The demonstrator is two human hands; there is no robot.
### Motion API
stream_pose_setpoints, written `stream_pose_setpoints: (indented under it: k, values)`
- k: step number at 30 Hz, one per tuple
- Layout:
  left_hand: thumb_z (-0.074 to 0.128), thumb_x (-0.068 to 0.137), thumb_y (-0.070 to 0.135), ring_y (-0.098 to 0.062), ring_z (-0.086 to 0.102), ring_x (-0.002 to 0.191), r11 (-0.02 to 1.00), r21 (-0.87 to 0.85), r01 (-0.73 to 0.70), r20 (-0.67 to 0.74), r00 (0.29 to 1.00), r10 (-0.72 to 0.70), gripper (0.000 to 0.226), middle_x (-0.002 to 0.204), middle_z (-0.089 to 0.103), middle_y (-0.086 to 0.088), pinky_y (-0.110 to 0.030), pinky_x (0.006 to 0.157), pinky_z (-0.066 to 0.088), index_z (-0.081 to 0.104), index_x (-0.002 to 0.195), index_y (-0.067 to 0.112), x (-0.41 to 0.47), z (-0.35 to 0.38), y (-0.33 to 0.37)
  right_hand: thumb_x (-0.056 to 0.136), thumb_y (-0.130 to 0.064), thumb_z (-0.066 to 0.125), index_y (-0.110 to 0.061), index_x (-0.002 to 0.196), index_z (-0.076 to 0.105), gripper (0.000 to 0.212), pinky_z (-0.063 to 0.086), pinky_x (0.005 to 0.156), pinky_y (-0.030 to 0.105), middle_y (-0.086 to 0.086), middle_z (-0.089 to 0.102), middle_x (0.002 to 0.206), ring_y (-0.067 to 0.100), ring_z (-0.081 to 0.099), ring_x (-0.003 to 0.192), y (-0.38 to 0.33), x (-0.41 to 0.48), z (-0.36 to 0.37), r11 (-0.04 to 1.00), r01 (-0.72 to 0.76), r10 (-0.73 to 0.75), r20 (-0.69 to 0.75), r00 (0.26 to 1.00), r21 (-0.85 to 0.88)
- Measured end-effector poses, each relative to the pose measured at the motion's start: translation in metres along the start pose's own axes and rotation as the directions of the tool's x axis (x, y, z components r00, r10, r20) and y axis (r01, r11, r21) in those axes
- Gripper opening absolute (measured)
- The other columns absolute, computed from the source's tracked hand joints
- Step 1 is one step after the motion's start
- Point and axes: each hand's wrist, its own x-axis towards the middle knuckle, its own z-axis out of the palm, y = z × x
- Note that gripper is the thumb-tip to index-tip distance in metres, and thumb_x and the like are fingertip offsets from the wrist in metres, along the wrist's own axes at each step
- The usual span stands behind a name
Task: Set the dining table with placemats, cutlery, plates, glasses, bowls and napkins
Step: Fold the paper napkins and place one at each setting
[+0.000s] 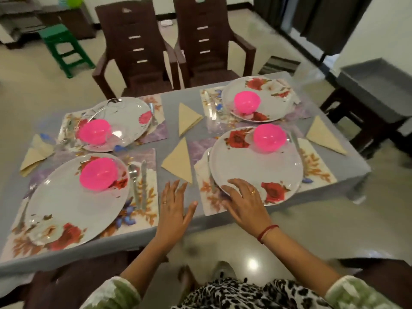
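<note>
The left hand is held open, the right hand laid flat on the plate. Tugged carelessly — it could be dragged off the table's near edge.

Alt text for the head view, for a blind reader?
A person's right hand touches the near-right plate; the left hand is spread over the grey table. Four placemats each hold a floral plate with a pink bowl.

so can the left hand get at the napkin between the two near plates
Probably yes: the left hand is open and just short of the napkin, with only bare table between them.
</note>
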Motion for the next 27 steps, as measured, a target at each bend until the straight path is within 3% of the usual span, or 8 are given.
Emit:
stream_pose_setpoints:
  k: [4, 7, 11, 14, 18, 21, 24, 27]
  values:
    - [0.023, 0.093, 0.064, -0.015, -0.002, 0.146, 0.998, -0.032, -0.049, 0.041, 0.998, 0.05, 0.072, 0.156, 0.024, -0.008, -0.036, 0.117, 0.002, 0.033, 0.145, 0.016, 0.021, 0.019, 0.038, 0.091, -0.035, 0.045, -0.019, 0.118, 0.054, 0.033, 0.047, 0.091, 0.04, 0.009, 0.054, 0.123, 0.023, 0.045, 0.114, 0.038, -0.006, -0.024, 0.995, -0.103, 0.102, -0.094, 0.99, 0.0]
    - [0.018, 0.092, 0.066, -0.022, 0.007, 0.146, 0.999, -0.028, -0.045, 0.089, 0.995, 0.047, 0.077, 0.153, 0.03, -0.012, -0.037, 0.117, 0.007, 0.037, 0.144, 0.012, 0.036, 0.029, 0.046, 0.09, -0.034, 0.045, -0.018, 0.119, 0.054, 0.034, 0.045, 0.091, 0.04, 0.011, 0.054, 0.122, 0.023, 0.043, 0.114, 0.066, -0.002, -0.037, 0.978, -0.207, 0.209, -0.118, 0.971, 0.025]
    - [0.03, 0.091, 0.031, -0.039, 0.033, 0.137, 0.996, 0.076, -0.052, 0.163, 0.986, 0.039, 0.054, 0.138, 0.049, -0.02, -0.049, 0.112, 0.019, 0.051, 0.132, 0.002, 0.054, 0.043, 0.031, 0.093, -0.026, 0.041, -0.008, 0.116, 0.06, 0.035, 0.044, 0.094, 0.04, 0.014, 0.052, 0.12, 0.025, 0.047, 0.113, 0.111, -0.002, -0.046, 0.885, -0.44, 0.461, -0.153, 0.874, 0.148]
    - [0.044, 0.089, 0.013, -0.042, 0.033, 0.137, 0.987, 0.149, 0.053, 0.154, 0.985, -0.076, 0.044, 0.137, 0.05, -0.021, -0.054, 0.112, 0.023, 0.052, 0.131, 0.003, 0.072, 0.048, 0.014, 0.093, -0.007, 0.048, -0.003, 0.108, 0.062, 0.021, 0.043, 0.093, 0.037, 0.015, 0.053, 0.111, 0.025, 0.049, 0.106, 0.138, 0.004, -0.059, 0.832, -0.528, 0.553, -0.182, 0.813, 0.169]
    - [0.057, 0.093, 0.03, -0.036, 0.024, 0.142, 0.974, 0.171, 0.147, 0.212, 0.96, -0.182, 0.051, 0.144, 0.042, -0.016, -0.048, 0.115, 0.019, 0.046, 0.138, 0.009, 0.084, 0.047, 0.003, 0.088, 0.0, 0.058, -0.005, 0.1, 0.066, 0.015, 0.049, 0.083, 0.04, 0.013, 0.058, 0.101, 0.027, 0.055, 0.095, 0.123, 0.037, -0.059, 0.899, -0.42, 0.431, -0.078, 0.899, 0.124]
    - [0.054, 0.09, 0.046, -0.034, 0.03, 0.139, 0.977, 0.161, 0.138, 0.229, 0.958, -0.173, 0.059, 0.143, 0.044, -0.012, -0.047, 0.113, 0.024, 0.046, 0.138, 0.014, 0.087, 0.048, 0.003, 0.089, -0.014, 0.06, -0.011, 0.104, 0.066, 0.016, 0.044, 0.084, 0.033, 0.009, 0.06, 0.104, 0.025, 0.055, 0.096, 0.077, 0.064, -0.045, 0.973, -0.198, 0.183, 0.127, 0.975, 0.117]
    - [0.045, 0.082, 0.054, -0.032, 0.056, 0.109, 0.981, 0.15, 0.124, 0.139, 0.98, -0.145, 0.058, 0.116, 0.061, -0.01, -0.044, 0.09, 0.043, 0.06, 0.122, 0.014, 0.084, 0.047, -0.001, 0.093, -0.029, 0.054, -0.015, 0.114, 0.063, 0.026, 0.045, 0.086, 0.033, 0.007, 0.059, 0.109, 0.023, 0.054, 0.097, 0.038, 0.082, -0.016, 0.998, 0.009, -0.031, 0.324, 0.946, 0.069]
    - [0.046, 0.08, 0.047, -0.028, 0.059, 0.093, 0.98, 0.128, 0.151, 0.049, 0.986, -0.159, 0.047, 0.102, 0.065, -0.005, -0.039, 0.079, 0.044, 0.065, 0.11, 0.016, 0.073, 0.044, -0.004, 0.093, -0.03, 0.051, -0.018, 0.116, 0.062, 0.029, 0.045, 0.077, 0.034, 0.005, 0.059, 0.101, 0.022, 0.055, 0.089, 0.018, 0.075, 0.013, 0.973, 0.141, -0.046, 0.449, 0.892, -0.181]
